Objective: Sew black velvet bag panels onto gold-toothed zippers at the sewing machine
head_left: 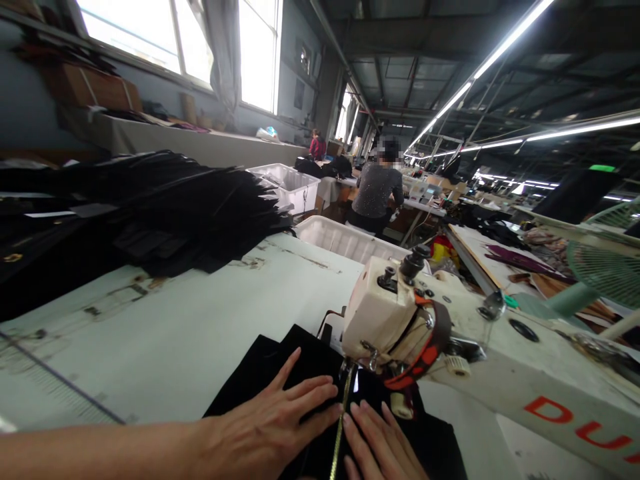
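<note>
Black fabric (265,373) lies on the pale table under the head of a sewing machine (383,313). A gold zipper (340,427) runs along the fabric up to the machine's presser foot. My left hand (273,420) lies on the fabric left of the zipper, fingers stretched and spread, one fingertip beside the zipper. To the right of the zipper, my right hand (377,443) rests with its fingers extended on the fabric. The needle area is partly hidden by the machine head.
A tall heap of black fabric pieces (200,207) covers the table's far left. Behind the table stand white plastic bins (345,237). A seated person (377,190) works farther back. A green fan (607,267) is at right, and a printed ruler (60,380) marks the table (200,333).
</note>
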`<state>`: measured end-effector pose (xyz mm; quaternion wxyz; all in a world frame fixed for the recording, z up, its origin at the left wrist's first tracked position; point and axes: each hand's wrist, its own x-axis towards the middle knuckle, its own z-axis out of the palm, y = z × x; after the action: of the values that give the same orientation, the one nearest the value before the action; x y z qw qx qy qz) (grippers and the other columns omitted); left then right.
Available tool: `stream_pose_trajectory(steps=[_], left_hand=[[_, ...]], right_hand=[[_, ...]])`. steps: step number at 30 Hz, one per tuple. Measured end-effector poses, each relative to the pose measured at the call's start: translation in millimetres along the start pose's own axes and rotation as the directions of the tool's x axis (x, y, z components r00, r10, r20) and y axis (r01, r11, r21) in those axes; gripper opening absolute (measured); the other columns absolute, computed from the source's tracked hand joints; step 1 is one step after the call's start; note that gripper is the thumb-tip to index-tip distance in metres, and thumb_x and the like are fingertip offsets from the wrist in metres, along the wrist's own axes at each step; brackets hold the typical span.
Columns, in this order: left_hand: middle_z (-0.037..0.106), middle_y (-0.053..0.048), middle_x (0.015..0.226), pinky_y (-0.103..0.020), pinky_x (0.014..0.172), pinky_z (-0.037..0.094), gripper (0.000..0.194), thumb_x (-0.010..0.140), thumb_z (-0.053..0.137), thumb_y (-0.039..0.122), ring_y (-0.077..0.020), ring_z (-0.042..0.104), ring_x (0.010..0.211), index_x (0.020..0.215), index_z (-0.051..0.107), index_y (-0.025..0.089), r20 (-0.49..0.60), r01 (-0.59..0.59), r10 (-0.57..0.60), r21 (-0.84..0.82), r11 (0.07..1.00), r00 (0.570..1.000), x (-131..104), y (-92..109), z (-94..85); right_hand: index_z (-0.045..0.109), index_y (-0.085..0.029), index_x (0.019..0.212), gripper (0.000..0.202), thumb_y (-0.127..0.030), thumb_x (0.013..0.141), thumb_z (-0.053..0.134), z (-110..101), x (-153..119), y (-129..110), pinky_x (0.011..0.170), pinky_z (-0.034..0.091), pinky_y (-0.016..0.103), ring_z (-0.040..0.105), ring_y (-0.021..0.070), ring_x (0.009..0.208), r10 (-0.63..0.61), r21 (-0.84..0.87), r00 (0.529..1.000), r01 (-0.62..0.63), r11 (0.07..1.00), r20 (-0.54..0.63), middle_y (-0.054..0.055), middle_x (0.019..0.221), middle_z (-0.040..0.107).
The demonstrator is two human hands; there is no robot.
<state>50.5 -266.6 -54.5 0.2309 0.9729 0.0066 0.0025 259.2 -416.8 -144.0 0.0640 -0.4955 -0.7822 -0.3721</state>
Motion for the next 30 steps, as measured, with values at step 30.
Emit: stream_pose_trajectory(steps=[30], left_hand=[[0.047, -0.017, 0.147, -0.063, 0.117, 0.008, 0.063, 0.090, 0.059, 0.038, -0.0319, 0.041, 0.139, 0.147, 0.043, 0.018, -0.173, -0.069, 0.071, 0.017, 0.997, 0.982, 20, -26, 18.4]], right_hand=[[0.061, -0.017, 0.129, 0.039, -0.031, 0.096, 0.048, 4, -2, 15, 0.086, 0.060, 0.030, 0.067, 0.0211, 0.111, 0.138, 0.017, 0.986, -0.140, 0.990, 0.097, 0.004, 0.130, 0.064]])
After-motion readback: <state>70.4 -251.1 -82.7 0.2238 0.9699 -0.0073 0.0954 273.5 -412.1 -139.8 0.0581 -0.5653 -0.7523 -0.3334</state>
